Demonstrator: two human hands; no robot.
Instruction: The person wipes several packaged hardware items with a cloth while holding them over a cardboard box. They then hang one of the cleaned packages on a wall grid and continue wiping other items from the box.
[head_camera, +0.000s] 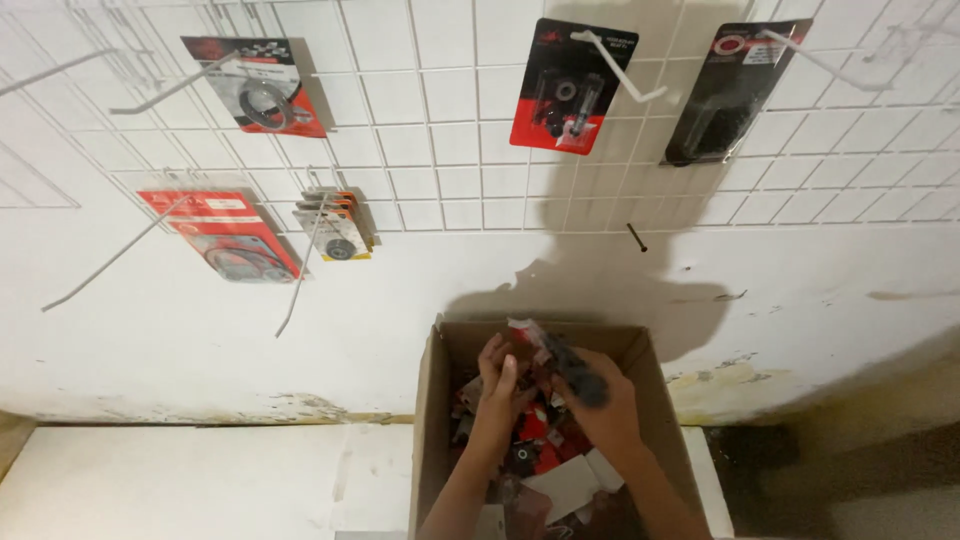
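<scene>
Low white desk w/ scuffed top along the wall base, open brown cardboard box sitting on its right part, box full of red-and-black blister packs, dark floor right of the desk

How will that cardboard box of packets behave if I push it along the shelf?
The cardboard box probably slides rather than tips: it sits flat and looks wide. Its open flaps seem bendy, so the walls may flex. The loose packets inside would likely shift.

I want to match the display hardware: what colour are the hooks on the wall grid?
White, like the wire grid itself; the hooks show best in the head view.
</scene>
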